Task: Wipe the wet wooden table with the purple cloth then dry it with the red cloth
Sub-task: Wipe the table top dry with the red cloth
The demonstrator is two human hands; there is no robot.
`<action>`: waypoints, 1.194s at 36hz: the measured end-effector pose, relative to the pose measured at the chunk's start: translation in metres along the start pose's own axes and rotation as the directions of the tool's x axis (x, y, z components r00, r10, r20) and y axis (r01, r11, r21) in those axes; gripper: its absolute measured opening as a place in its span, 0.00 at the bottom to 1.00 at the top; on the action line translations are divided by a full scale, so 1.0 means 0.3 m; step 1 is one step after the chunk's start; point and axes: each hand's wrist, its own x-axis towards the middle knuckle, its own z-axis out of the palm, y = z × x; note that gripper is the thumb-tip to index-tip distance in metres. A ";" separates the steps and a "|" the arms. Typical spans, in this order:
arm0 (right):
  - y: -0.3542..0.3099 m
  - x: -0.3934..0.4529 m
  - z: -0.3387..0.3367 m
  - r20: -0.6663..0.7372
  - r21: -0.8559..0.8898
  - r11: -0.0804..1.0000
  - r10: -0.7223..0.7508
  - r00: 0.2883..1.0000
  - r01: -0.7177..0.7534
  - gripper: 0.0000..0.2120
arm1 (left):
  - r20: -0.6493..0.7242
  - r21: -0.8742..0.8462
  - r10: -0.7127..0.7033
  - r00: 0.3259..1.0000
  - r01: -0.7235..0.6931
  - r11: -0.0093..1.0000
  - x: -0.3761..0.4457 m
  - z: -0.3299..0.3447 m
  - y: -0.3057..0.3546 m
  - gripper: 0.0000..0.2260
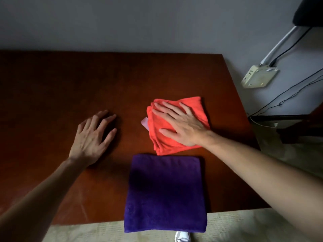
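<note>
The folded red cloth (197,109) lies on the dark wooden table (70,81), right of centre. My right hand (180,124) rests flat on top of it, palm down, fingers spread and pointing left. A folded purple cloth (165,193) lies nearer to me, just below the red one, and hangs a little over the table's front edge. My left hand (94,135) lies flat on the bare wood to the left of both cloths, fingers apart, holding nothing. A small pale tag (144,122) sticks out at the red cloth's left edge.
The table's right edge runs diagonally near the red cloth. Beyond it, a beige power strip (258,76) with cables hangs on the grey wall. A dark stand (293,128) sits at the right. Pale flooring shows below the table's front edge.
</note>
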 end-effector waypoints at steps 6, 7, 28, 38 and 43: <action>0.188 0.214 -0.050 0.059 0.033 0.997 -0.069 0.996 0.067 0.32 | 0.030 -0.019 0.004 1.000 -0.003 1.000 0.006 0.007 -0.007 0.27; 0.217 0.258 -0.058 0.059 0.020 0.999 -0.034 0.998 0.033 0.32 | 0.033 -0.025 0.005 0.999 -0.005 1.000 0.007 0.007 -0.010 0.27; 0.457 0.724 -0.098 -0.015 0.025 0.963 0.268 0.963 -0.268 0.33 | 0.031 -0.020 0.051 0.998 -0.051 0.999 0.025 0.018 -0.023 0.26; 0.098 0.598 -0.017 -0.089 0.069 0.896 0.444 0.892 -0.439 0.32 | -0.041 -0.067 0.066 0.997 -0.069 0.995 0.020 0.014 -0.021 0.26; -0.132 0.452 0.012 -0.092 0.043 0.909 0.416 0.905 -0.414 0.33 | -0.129 -0.243 0.025 0.991 -0.056 0.968 0.012 0.014 -0.032 0.23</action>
